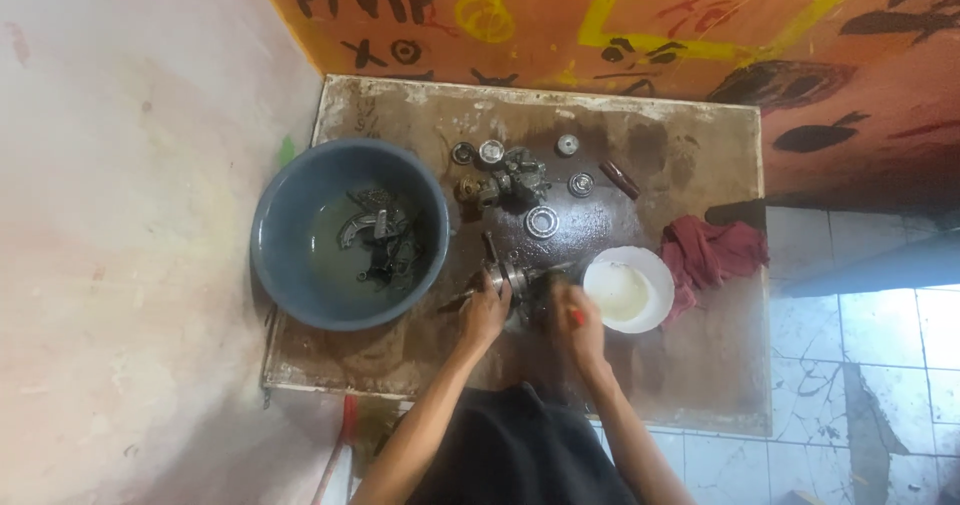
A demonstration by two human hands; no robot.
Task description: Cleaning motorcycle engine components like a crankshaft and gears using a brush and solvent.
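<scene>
From up here I start at the left, where a grey-blue basin (pixel 349 231) sits on the stained worktop (pixel 690 365), holding murky liquid and a heap of dark metal parts (pixel 381 240). Just right of its rim, my left hand (pixel 484 314) has its grip closed around one end of a metal shaft assembly (pixel 508 275), which lies on the worktop near the front edge, between the basin and a white bowl. Above the assembly, further back, a cluster of small parts is spread out: bearing rings (pixel 541 222), a few round caps (pixel 567 144) and a darker lump of gear pieces (pixel 520 180) (too small for me to sort one from another). My right hand (pixel 576 322) is pressed against the other side of the assembly, with something red (pixel 576 316) showing at the fingers; whether that grip is clamped or loose I cannot tell. Just beside it stands the white bowl (pixel 628 288) with pale liquid, and touching the bowl's far side lies a crumpled red rag (pixel 711 253).
</scene>
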